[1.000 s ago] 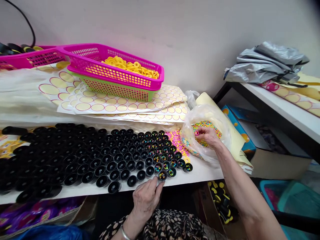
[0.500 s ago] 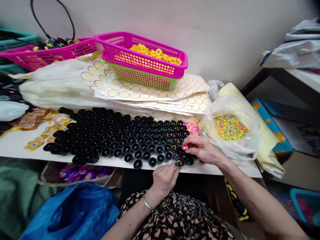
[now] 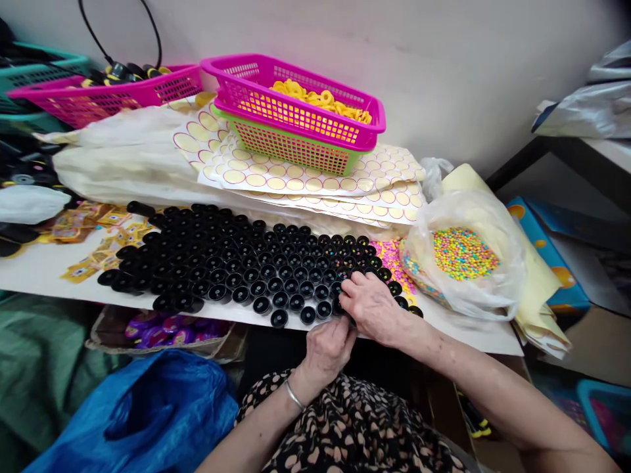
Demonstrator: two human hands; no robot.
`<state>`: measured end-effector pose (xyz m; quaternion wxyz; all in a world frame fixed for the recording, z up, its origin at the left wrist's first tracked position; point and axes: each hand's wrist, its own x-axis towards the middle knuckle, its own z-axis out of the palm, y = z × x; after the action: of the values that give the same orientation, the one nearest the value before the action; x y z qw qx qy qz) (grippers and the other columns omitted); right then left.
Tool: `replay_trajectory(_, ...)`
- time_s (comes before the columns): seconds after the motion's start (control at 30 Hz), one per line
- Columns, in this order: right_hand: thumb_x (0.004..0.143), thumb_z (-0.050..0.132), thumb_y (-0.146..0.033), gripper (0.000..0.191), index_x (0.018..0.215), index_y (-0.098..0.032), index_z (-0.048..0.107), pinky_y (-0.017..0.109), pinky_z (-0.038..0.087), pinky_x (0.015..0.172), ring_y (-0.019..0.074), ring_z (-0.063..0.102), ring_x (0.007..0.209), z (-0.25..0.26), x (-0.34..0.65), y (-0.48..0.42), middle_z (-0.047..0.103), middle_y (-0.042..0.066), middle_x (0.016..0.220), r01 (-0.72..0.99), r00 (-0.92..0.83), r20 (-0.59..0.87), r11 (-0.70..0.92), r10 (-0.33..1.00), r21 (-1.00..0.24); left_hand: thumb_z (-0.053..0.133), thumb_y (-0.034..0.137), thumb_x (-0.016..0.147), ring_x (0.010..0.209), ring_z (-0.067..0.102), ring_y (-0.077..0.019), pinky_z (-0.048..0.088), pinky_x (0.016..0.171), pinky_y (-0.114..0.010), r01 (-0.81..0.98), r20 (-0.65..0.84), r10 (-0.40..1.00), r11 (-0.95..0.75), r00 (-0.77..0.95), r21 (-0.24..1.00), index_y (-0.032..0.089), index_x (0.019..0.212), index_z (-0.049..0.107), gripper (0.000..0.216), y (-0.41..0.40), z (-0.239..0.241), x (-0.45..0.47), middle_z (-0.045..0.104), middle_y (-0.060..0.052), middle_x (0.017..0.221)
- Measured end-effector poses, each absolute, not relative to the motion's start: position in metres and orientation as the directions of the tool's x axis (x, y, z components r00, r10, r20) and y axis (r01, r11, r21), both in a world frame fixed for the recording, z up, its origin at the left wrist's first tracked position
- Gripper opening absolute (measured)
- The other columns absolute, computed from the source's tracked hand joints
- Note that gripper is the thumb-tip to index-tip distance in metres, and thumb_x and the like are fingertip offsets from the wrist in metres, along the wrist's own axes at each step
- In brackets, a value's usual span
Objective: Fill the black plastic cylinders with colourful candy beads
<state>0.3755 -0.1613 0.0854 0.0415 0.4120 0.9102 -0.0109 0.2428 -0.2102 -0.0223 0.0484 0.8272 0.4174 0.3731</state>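
Many small round black cups (image 3: 261, 304) stand packed together on the white tabletop, several at the right end with coloured beads inside. My left hand (image 3: 326, 349) is curled at the table's front edge, its fingertips at the nearest cups. Just above and touching or nearly touching it, my right hand (image 3: 377, 309) bends down over the cups with fingers closed. Between the two hands the fingertips and whatever they hold are hidden. To the right of the cups lie loose small pink and yellow pieces (image 3: 390, 257), beside a clear plastic bag (image 3: 505, 299) of multicoloured beads (image 3: 463, 253).
A pink basket (image 3: 296, 108) of yellow rings sits in a green basket (image 3: 296, 146) on sheets of oval stickers (image 3: 276, 180). Gold packets (image 3: 81, 266) lie at left. Below the table are a box of purple items (image 3: 167, 328) and a blue bag (image 3: 197, 401).
My right hand has moved left and down toward my left hand. The small pink piece with a yellow centre it was pinching is now out of sight. The view has shifted slightly.
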Motion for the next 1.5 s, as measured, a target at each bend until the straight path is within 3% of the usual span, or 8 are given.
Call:
replay_trajectory(0.27, 0.083, 0.044, -0.014, 0.019, 0.084, -0.017, 0.063, 0.03, 0.035, 0.069, 0.0185, 0.048, 0.082, 0.106, 0.428, -0.156, 0.058, 0.007, 0.086, 0.852, -0.478, 0.144, 0.497, 0.867, -0.166, 0.056, 0.024, 0.084, 0.056, 0.059, -0.0124, 0.044, 0.055, -0.024, 0.653, 0.585, 0.72, -0.651, 0.373, 0.386, 0.012, 0.099, 0.058, 0.019, -0.209, -0.023, 0.241, 0.062, -0.002, 0.064)
replay_trajectory(0.37, 0.084, 0.044, -0.019, 0.02, 0.086, -0.016, 0.064, 0.028, 0.039, 0.072, 0.0185, 0.053, 0.084, 0.103, 0.49, -0.145, 0.06, 0.008, 0.088, 0.958, -0.113, 0.2, 0.16, 0.973, -0.237, 0.057, 0.023, 0.084, 0.056, 0.058, -0.0118, 0.044, 0.056, -0.024, 0.654, 0.592, 0.715, -0.654, 0.372, 0.38, 0.013, 0.098, 0.059, 0.017, -0.208, -0.023, 0.241, 0.061, -0.001, 0.063)
replay_trajectory(0.47, 0.076, 0.047, -0.012, 0.019, 0.08, -0.013, 0.066, 0.032, 0.039, 0.072, 0.0262, 0.055, 0.091, 0.088, 0.544, -0.13, 0.062, 0.014, 0.089, 0.964, 0.264, 0.035, -0.262, 0.964, -0.049, 0.059, 0.023, 0.082, 0.055, 0.058, -0.0117, 0.043, 0.056, -0.023, 0.655, 0.6, 0.708, -0.658, 0.373, 0.37, 0.012, 0.098, 0.058, 0.019, -0.207, -0.024, 0.242, 0.06, -0.001, 0.062)
replay_trajectory(0.53, 0.069, 0.05, -0.008, 0.019, 0.075, -0.011, 0.067, 0.034, 0.039, 0.072, 0.0307, 0.056, 0.094, 0.075, 0.564, -0.12, 0.063, 0.017, 0.085, 0.937, 0.348, -0.051, -0.349, 0.936, -0.001, 0.061, 0.022, 0.081, 0.055, 0.058, -0.0116, 0.044, 0.056, -0.023, 0.652, 0.617, 0.695, -0.666, 0.369, 0.361, 0.011, 0.098, 0.057, 0.021, -0.207, -0.025, 0.243, 0.061, 0.0, 0.062)
replay_trajectory(0.77, 0.055, 0.053, -0.007, 0.009, 0.056, -0.015, 0.058, 0.026, 0.038, 0.067, 0.0206, 0.057, 0.075, 0.055, 0.578, -0.097, 0.059, 0.005, 0.062, 0.886, 0.234, -0.121, -0.263, 0.965, -0.383, 0.064, 0.021, 0.079, 0.056, 0.059, -0.0106, 0.045, 0.057, -0.022, 0.65, 0.644, 0.673, -0.679, 0.364, 0.342, 0.011, 0.1, 0.056, 0.024, -0.204, -0.027, 0.243, 0.062, 0.001, 0.064)
replay_trajectory(1.0, 0.06, 0.061, -0.029, 0.018, 0.072, -0.017, 0.055, 0.026, 0.044, 0.059, 0.0123, 0.053, 0.062, 0.061, 0.586, -0.116, 0.057, -0.001, 0.068, 0.568, 0.261, 0.042, -0.119, 0.964, -0.815, 0.067, 0.018, 0.076, 0.057, 0.06, -0.01, 0.046, 0.06, -0.022, 0.633, 0.725, 0.605, -0.712, 0.33, 0.306, 0.011, 0.099, 0.057, 0.026, -0.199, -0.032, 0.243, 0.064, 0.0, 0.068)
replay_trajectory(1.27, 0.059, 0.074, -0.023, 0.022, 0.079, -0.019, 0.066, 0.025, 0.044, 0.062, 0.0108, 0.053, 0.066, 0.092, 0.532, -0.14, 0.06, -0.001, 0.073, 0.118, 0.197, 0.04, 0.017, 0.98, -0.993, 0.065, 0.019, 0.078, 0.059, 0.061, -0.0108, 0.046, 0.061, -0.022, 0.634, 0.703, 0.629, -0.701, 0.332, 0.327, 0.011, 0.098, 0.057, 0.023, -0.201, -0.028, 0.246, 0.065, -0.001, 0.069)
replay_trajectory(1.5, 0.065, 0.068, -0.019, 0.015, 0.078, -0.017, 0.062, 0.023, 0.037, 0.057, 0.0091, 0.046, 0.062, 0.092, 0.44, -0.149, 0.056, -0.002, 0.071, 0.143, -0.209, -0.106, -0.076, 0.972, -0.987, 0.06, 0.022, 0.082, 0.055, 0.058, -0.0118, 0.044, 0.055, -0.024, 0.669, 0.627, 0.69, -0.66, 0.361, 0.341, 0.012, 0.098, 0.056, 0.02, -0.208, -0.023, 0.245, 0.062, 0.0, 0.064)
